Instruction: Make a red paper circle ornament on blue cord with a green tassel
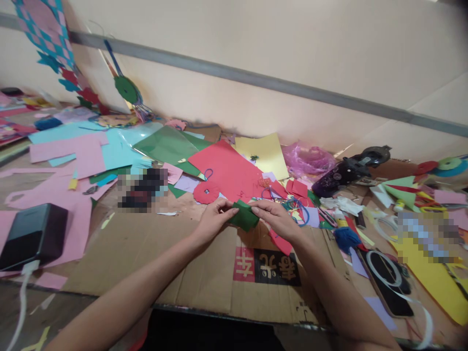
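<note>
Flattened cardboard (146, 263) worktop, left hand (212, 222) and right hand (276, 219) pinching folded green paper (243, 216)

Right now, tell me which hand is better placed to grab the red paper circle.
Probably the left. The left hand lies close beside the red paper circle; the right hand is farther off, beyond the green folded paper that both hands pinch.

- This looks like a paper-craft workroom: a flattened cardboard sheet (146, 253) covers the counter (22, 187) as a work mat.
- Beyond the cardboard, loose coloured paper sheets (226, 168) and offcuts lie in heaps.
- To its right lies a black glue gun (340, 175).
- Far beyond its left end, cut-paper ornaments (126, 88) lean against the wall (256, 39).
- Over its far edge, the left hand (212, 219) and right hand (276, 218) pinch a folded green paper piece (244, 217).
</note>
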`<state>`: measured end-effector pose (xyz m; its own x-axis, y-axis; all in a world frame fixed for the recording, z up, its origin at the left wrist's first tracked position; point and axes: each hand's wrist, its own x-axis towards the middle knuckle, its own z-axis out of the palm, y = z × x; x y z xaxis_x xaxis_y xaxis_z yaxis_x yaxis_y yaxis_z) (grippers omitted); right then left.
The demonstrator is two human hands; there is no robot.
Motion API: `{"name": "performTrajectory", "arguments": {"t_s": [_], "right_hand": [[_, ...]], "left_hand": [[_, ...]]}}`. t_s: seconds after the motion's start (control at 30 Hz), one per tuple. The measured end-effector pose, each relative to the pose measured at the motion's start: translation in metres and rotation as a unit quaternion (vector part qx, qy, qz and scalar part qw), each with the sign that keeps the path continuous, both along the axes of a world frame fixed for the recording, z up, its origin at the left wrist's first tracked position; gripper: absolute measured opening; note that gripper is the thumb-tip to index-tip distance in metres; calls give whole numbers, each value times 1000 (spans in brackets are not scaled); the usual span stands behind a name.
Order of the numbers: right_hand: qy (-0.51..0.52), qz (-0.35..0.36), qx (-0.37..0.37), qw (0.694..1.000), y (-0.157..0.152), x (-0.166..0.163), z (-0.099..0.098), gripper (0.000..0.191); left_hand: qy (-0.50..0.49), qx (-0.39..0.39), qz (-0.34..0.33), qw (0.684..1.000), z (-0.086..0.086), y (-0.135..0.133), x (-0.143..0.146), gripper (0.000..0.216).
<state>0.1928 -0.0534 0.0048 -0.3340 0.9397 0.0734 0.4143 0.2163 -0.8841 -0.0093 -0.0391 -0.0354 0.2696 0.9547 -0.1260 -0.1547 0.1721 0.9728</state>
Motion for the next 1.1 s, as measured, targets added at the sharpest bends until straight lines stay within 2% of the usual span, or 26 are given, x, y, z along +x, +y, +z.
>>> {"name": "performTrajectory", "arguments": {"t_s": [0.13,0.3,0.6,0.7,0.8,0.93,1.1], "right_hand": [[-14,-22,-13,1000,-2,-3,2,26],[-25,-49,-12,998,-2,-4,0,16],[-38,-60,7,997,0,-4,-2,21],[-36,-76,22,996,1,-3,-2,21],[-31,-90,26,995,1,-1,-3,20],[-21,-113,18,993,4,3,-9,20],[-62,-152,38,986,14,16,-19,25]], "left_hand": [[-9,6,18,1000,1,0,0,32],[-42,-30,-1,999,2,-1,2,37],[-61,-44,-21,997,4,-2,1,35],[-63,-45,-31,997,3,0,0,43],[-44,-28,-8,999,0,2,-1,49],[-20,12,21,1000,-2,5,-1,42],[-24,-3,29,999,-2,7,-2,40]]}}
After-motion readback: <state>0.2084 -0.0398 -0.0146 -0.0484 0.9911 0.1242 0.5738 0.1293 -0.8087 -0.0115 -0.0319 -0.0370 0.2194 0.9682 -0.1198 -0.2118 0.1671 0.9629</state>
